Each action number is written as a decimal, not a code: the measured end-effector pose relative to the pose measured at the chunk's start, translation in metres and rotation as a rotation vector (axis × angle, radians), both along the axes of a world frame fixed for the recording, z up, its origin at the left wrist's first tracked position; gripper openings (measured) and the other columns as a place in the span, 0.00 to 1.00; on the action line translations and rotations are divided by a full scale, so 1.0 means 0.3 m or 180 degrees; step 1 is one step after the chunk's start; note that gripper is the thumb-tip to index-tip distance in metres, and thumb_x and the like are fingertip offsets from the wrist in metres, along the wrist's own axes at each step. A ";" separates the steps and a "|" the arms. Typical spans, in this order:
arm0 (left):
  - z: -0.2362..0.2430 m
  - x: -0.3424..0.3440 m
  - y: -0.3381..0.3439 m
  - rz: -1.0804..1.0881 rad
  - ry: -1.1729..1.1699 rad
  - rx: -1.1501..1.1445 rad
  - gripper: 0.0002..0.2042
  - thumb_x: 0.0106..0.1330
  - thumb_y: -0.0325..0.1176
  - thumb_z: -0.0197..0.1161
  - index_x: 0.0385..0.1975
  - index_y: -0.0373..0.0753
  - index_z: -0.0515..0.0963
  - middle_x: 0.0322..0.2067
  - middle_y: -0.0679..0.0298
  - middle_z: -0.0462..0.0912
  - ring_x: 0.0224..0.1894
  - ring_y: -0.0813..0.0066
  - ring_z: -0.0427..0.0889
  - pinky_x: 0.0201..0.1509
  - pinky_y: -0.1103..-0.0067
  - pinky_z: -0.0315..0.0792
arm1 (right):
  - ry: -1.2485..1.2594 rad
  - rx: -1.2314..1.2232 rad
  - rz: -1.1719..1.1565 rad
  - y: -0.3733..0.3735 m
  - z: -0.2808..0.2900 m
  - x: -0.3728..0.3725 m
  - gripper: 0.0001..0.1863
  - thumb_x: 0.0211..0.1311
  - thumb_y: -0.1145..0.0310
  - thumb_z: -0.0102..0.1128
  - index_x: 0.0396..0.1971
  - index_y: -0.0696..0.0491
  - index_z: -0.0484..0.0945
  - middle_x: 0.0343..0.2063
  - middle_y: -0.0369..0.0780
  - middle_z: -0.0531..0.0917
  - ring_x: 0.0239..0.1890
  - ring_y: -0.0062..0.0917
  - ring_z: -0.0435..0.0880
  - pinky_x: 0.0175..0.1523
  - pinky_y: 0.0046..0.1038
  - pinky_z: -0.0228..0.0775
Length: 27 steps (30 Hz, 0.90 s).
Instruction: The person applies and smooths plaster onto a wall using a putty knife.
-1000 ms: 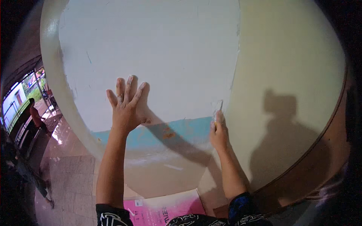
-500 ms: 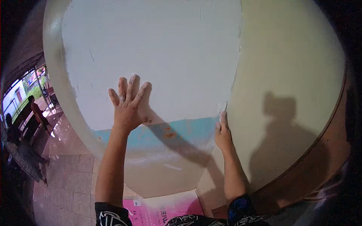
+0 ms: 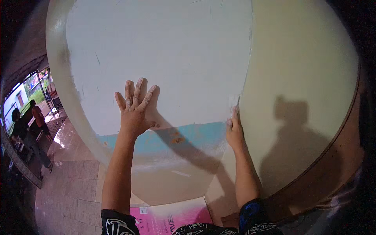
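Observation:
My left hand point(image 3: 135, 107), dusted with white powder, lies spread open against the white-coated wall point(image 3: 164, 47), just above a band of turquoise paint point(image 3: 196, 133) with orange-brown marks. My right hand point(image 3: 236, 131) is closed on a putty knife point(image 3: 234, 101), whose whitened blade is up at the right edge of the white coat, where it meets the cream wall point(image 3: 290, 55). The knife's handle is mostly hidden by my fingers.
A pink printed board point(image 3: 176, 217) lies below the wall on the tiled floor point(image 3: 70, 188). To the left, two people point(image 3: 38, 117) point(image 3: 23, 137) are in a corridor with railings and an opening onto greenery. A dark border point(image 3: 333, 149) edges the cream wall.
My right hand and the knife have moved right and a little up along the coat's edge. My left hand stays spread on the wall. A person at the left has walked away from me.

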<state>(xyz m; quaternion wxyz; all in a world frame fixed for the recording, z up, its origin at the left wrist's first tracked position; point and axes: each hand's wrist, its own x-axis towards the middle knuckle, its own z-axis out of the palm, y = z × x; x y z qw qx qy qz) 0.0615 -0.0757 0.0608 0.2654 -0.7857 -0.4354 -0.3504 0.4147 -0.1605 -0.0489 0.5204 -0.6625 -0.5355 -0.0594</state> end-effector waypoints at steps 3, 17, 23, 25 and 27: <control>-0.002 -0.010 0.002 -0.0015 0.0023 0.0020 0.66 0.23 0.51 0.87 0.75 0.65 0.58 0.79 0.61 0.48 0.80 0.44 0.39 0.73 0.33 0.35 | -0.0012 0.0153 0.0028 0.016 0.086 -0.010 0.30 0.79 0.63 0.45 0.76 0.50 0.53 0.72 0.54 0.63 0.74 0.46 0.61 0.75 0.38 0.55; -0.023 -0.003 0.033 0.0077 0.0173 0.0074 0.67 0.25 0.53 0.86 0.76 0.63 0.56 0.80 0.59 0.43 0.80 0.43 0.35 0.74 0.34 0.30 | 0.0085 -0.0103 0.0099 -0.002 0.068 0.011 0.32 0.79 0.62 0.44 0.77 0.51 0.49 0.75 0.53 0.56 0.77 0.45 0.54 0.79 0.37 0.48; -0.009 0.019 0.020 -0.0054 0.0019 0.0085 0.65 0.25 0.50 0.86 0.75 0.64 0.58 0.79 0.60 0.46 0.80 0.44 0.37 0.74 0.35 0.30 | -0.0453 -0.0348 -0.0257 -0.025 -0.204 -0.004 0.31 0.78 0.67 0.43 0.76 0.57 0.51 0.73 0.54 0.60 0.77 0.45 0.56 0.79 0.38 0.47; 0.002 0.032 0.002 0.0075 -0.0065 -0.0041 0.65 0.23 0.48 0.87 0.74 0.65 0.60 0.79 0.63 0.49 0.81 0.46 0.38 0.75 0.36 0.31 | -0.0400 -0.0205 -0.0128 -0.032 -0.110 0.011 0.31 0.78 0.66 0.43 0.76 0.56 0.50 0.73 0.54 0.60 0.77 0.45 0.56 0.79 0.39 0.48; -0.011 0.032 0.011 0.0054 -0.0052 -0.0043 0.65 0.23 0.48 0.87 0.74 0.65 0.60 0.79 0.63 0.48 0.81 0.46 0.38 0.75 0.36 0.31 | -0.0294 0.0140 0.0092 0.022 -0.026 0.051 0.32 0.79 0.64 0.45 0.77 0.51 0.48 0.73 0.53 0.61 0.77 0.44 0.57 0.78 0.38 0.50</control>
